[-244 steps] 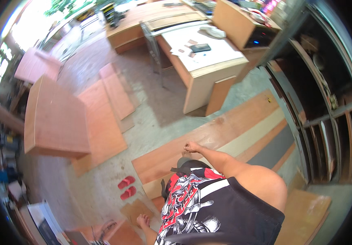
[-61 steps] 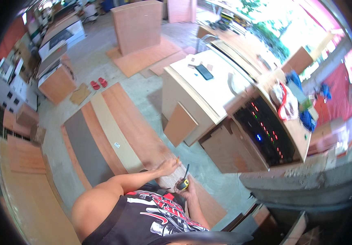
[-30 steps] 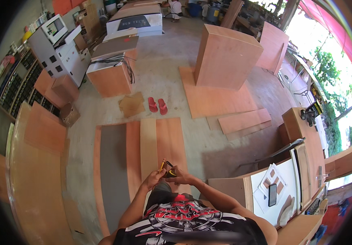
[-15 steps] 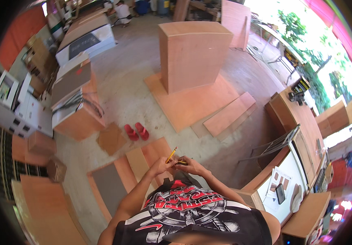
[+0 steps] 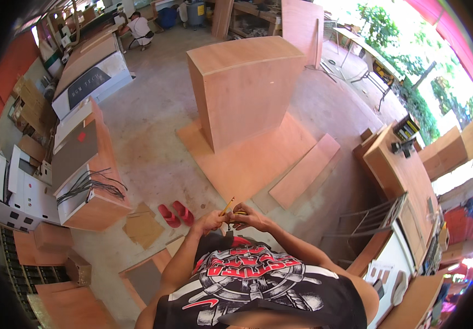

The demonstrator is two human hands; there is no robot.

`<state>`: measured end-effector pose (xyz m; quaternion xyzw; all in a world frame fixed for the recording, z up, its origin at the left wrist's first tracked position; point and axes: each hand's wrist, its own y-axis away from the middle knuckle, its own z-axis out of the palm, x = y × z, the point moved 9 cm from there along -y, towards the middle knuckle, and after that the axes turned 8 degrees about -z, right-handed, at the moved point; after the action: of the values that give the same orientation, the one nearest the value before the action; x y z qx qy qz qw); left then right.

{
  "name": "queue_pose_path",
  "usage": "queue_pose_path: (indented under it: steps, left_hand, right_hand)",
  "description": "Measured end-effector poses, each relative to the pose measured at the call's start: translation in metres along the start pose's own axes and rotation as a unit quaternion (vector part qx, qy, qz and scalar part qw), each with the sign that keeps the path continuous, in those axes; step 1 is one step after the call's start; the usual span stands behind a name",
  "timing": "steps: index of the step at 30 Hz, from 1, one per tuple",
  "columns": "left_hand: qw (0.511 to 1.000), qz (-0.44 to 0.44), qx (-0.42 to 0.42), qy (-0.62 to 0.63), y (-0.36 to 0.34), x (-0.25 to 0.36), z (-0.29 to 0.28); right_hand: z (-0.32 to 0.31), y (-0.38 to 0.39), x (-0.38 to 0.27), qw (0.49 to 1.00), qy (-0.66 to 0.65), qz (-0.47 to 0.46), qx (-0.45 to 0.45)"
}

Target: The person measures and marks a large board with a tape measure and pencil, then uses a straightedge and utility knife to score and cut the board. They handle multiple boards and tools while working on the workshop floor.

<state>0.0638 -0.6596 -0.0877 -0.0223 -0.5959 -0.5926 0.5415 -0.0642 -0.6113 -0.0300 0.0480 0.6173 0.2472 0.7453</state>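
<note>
In front of my body, my two hands are close together. A yellow pencil (image 5: 227,206) sticks up out of my left hand (image 5: 210,221), whose fingers are closed round it. The fingers of my right hand (image 5: 252,217) curl round a small dark and yellow tape measure (image 5: 238,214), mostly hidden by them. Beyond my hands, a tall box-shaped plywood cabinet (image 5: 250,98) stands upright on a flat plywood sheet (image 5: 231,170). To the right of that sheet lies a narrow plywood strip (image 5: 305,171).
Red slippers (image 5: 176,214) lie on the floor beside a brown cardboard piece (image 5: 142,226). A wooden box with black cables (image 5: 91,186) stands left. At right are a metal-framed chair (image 5: 365,219) and wooden desk (image 5: 404,164). Another person (image 5: 139,28) crouches far back.
My view has shifted forward, so the cabinet and its sheet look nearer and the boards by my feet are more covered. My hands have drawn closer together, still holding the pencil and tape measure.
</note>
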Motion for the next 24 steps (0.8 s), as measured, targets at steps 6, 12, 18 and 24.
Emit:
queue_pose_path:
  steps: [6,12,18,24]
  left_hand:
    - [0.993,0.041,-0.031,-0.104,-0.072,0.117,-0.031]
    - [0.994,0.059,0.061,0.065,-0.155,0.261,-0.151]
    - [0.935,0.165,0.309,0.055,-0.172,0.419,-0.328]
    - [0.852,0.235,0.467,0.002,-0.198,0.503,-0.402]
  right_hand:
    - [-0.086,-0.079,-0.051,0.998,0.022,0.005,0.059]
    - [-0.246,-0.161,-0.104,0.991,0.115,-0.015,0.072]
    - [-0.456,-0.165,-0.235,0.833,0.473,-0.122,0.261]
    - [-0.562,-0.177,-0.368,0.714,0.597,-0.094,0.353]
